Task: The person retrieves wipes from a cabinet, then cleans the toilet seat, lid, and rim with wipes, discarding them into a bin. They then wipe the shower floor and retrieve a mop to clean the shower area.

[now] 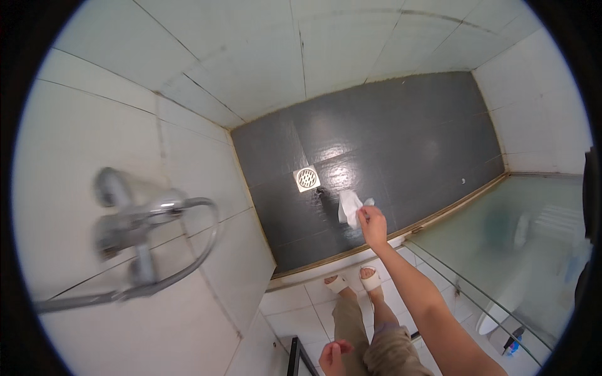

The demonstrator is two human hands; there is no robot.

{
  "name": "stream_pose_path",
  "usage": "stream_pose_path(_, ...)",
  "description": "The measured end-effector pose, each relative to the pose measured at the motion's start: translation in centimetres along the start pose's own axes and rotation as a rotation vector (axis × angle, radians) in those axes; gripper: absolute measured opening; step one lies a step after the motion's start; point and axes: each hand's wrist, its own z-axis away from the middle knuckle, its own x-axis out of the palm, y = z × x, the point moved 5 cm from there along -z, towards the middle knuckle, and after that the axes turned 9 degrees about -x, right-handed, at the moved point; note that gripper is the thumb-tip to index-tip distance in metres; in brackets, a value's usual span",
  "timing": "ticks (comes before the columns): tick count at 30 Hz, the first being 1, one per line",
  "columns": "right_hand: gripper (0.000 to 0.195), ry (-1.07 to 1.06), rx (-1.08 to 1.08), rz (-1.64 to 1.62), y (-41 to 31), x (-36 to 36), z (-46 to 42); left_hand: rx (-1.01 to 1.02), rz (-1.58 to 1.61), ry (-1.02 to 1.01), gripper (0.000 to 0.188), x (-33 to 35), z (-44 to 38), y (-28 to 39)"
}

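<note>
My right hand (373, 225) reaches out over the shower floor and pinches a white tissue or thin cloth (349, 209) that hangs from the fingertips. Below and to the left of the cloth, a square metal floor drain (307, 178) is set in the dark grey tiles (414, 136). A small dark clump (320, 191) lies by the drain's lower right corner. Close to my body at the bottom, my left hand (335, 356) hangs with its fingers loosely curled. Nothing shows in it, though its grip is partly hidden.
A chrome shower mixer (141, 221) with a hose (207, 244) juts from the left wall. A raised sill (329, 265) edges the shower floor before my sandals (370, 278). Frosted glass (498, 235) stands at right, near a spray bottle (514, 341). A black frame (294, 357) is at the bottom.
</note>
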Motion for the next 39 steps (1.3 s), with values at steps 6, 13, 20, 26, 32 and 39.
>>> stream_pose_path(6, 0.009, 0.047, -0.335, 0.442, 4.9, 9.7, -3.9, 0.030, -0.085, 0.029, 0.027, -1.7, -6.1, -6.1)
stream_pose_path(13, 0.051, -0.471, -0.261, 0.383, 12.8, 24.3, -2.6, 0.027, -0.077, 0.042, 0.036, -3.2, -9.2, -7.3)
stream_pose_path(20, 0.053, -0.693, -0.295, 0.655, 11.3, 28.6, -2.2, -0.073, 0.008, 0.085, 0.037, -4.0, -9.5, -8.8)
stream_pose_path(26, 0.027, -0.644, -0.152, 0.472, 15.7, 26.3, 1.1, -0.157, -0.049, 0.142, 0.037, -2.4, -8.3, -11.0)
stream_pose_path(32, 0.025, -0.472, 0.077, -0.294, 6.3, 12.9, 6.3, -0.201, -0.046, 0.236, 0.030, 3.3, -8.4, -7.8)
stream_pose_path(39, 0.029, -0.416, 0.196, -0.607, -5.6, -13.8, 5.7, -0.031, -0.138, 0.065, 0.023, 11.9, -0.5, -1.8)
